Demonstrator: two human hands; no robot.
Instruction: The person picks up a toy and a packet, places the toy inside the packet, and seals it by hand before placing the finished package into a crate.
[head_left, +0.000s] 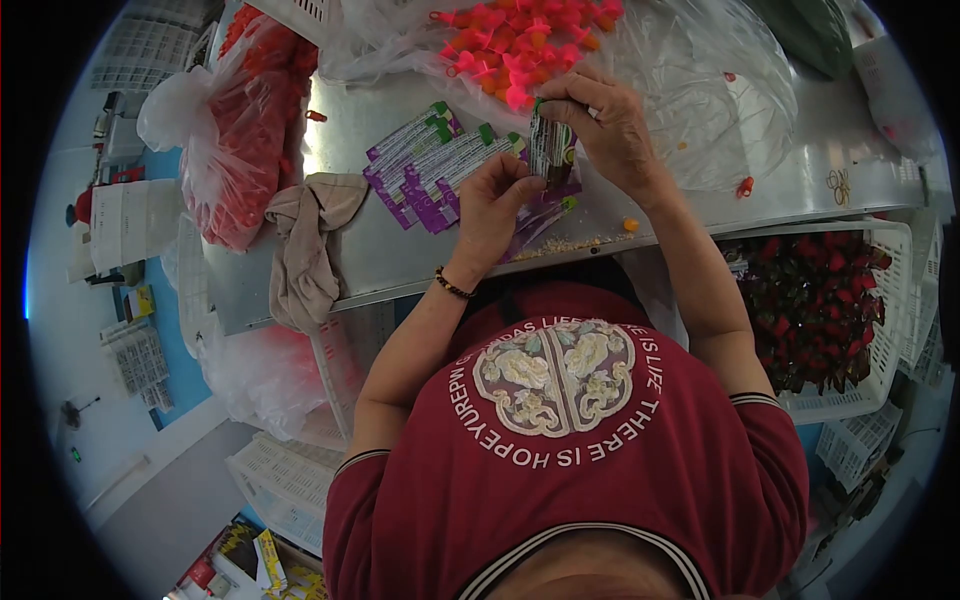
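Note:
Between my two hands a small printed packet (548, 150) is held upright over the metal table. My left hand (491, 198) pinches its lower left edge with thumb and fingers. At its top, my right hand (598, 118) grips the green end. Fanned out to the left lie several flat purple, white and green packets (430, 175). Just beyond my hands is a pile of pink and orange plastic pieces (520, 50) on clear film. Yellow crumbs (565, 246) are scattered along the near table edge, beside a small orange piece (631, 225).
A beige cloth (318, 240) hangs over the table's (700, 210) near edge at left, beside a bag of red pieces (240, 150). Clear plastic film (720, 100) lies at right. Below it, a white crate (885, 370) holds dark red wrapped items (810, 300).

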